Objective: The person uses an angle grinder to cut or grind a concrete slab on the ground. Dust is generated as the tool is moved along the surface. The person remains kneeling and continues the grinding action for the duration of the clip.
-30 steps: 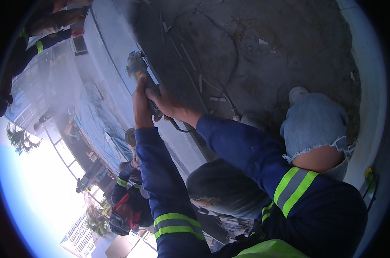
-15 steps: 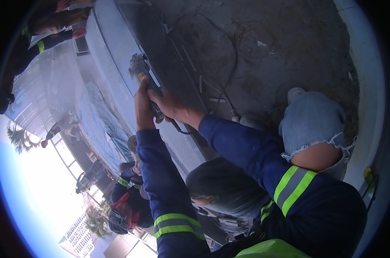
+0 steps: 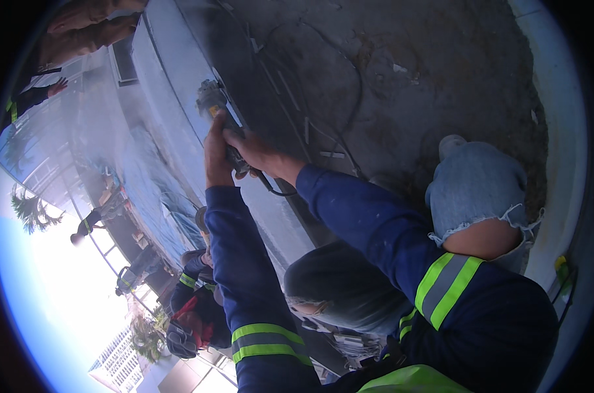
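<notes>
Both my hands grip an angle grinder (image 3: 211,99) with a dark body and a yellow mark near its grey head. My left hand (image 3: 216,152) is wrapped round the body just behind the head. Closed on the rear of the body, my right hand (image 3: 256,156) lies beside the left one. The grinder's head rests on or just over the edge of a long pale grey slab (image 3: 172,52); the exact contact and the disc are hard to make out. A black cord loops from the tool's rear below my right hand.
Haze hangs over the slab. To the right, cables and thin strips (image 3: 287,90) lie on dusty dark ground (image 3: 434,85). A co-worker (image 3: 195,321) in a cap crouches at lower left, near another grinder. Other people stand at upper left and farther off. Blue sheeting (image 3: 153,177) lies beyond the slab.
The grinder stays at nearly the same place while my forearms shift slightly up and left. At upper left, another person's arm has drawn back from the slab.
</notes>
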Tool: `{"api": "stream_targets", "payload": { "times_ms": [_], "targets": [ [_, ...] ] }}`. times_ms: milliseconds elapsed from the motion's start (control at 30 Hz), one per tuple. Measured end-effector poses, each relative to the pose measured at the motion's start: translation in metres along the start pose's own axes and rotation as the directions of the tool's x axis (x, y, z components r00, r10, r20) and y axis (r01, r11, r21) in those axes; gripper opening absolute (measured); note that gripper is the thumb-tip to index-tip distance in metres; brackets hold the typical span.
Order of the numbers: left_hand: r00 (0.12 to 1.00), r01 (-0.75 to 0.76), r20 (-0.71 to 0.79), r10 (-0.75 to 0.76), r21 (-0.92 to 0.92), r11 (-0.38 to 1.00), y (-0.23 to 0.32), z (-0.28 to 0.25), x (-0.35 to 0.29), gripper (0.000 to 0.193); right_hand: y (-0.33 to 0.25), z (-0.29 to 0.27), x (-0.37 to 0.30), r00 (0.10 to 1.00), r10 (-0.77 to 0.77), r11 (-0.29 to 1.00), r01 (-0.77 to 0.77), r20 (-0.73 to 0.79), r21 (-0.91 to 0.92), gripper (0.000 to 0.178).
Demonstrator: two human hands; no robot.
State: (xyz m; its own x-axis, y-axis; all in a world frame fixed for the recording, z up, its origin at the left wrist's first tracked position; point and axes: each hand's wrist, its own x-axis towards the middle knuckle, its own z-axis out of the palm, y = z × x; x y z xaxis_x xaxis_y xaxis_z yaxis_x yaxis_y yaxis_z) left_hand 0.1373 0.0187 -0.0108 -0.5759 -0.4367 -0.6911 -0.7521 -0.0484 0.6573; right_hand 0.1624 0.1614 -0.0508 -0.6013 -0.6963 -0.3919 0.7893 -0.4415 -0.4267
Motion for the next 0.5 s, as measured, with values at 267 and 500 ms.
{"api": "stream_targets", "payload": {
  "times_ms": [267,500],
  "targets": [
    [0.994,-0.065,-0.086,0.071,0.076,0.995,-0.003,-0.002,0.004,0.060,0.002,-0.002,0.003,1.000,-0.014,0.999,0.014,-0.012,-0.035,0.059],
    [0.999,-0.035,-0.039,0.038,0.071,0.997,-0.001,0.000,0.000,0.058,0.009,-0.001,0.010,0.999,-0.034,0.999,0.034,-0.025,-0.009,0.060]
  ]
}}
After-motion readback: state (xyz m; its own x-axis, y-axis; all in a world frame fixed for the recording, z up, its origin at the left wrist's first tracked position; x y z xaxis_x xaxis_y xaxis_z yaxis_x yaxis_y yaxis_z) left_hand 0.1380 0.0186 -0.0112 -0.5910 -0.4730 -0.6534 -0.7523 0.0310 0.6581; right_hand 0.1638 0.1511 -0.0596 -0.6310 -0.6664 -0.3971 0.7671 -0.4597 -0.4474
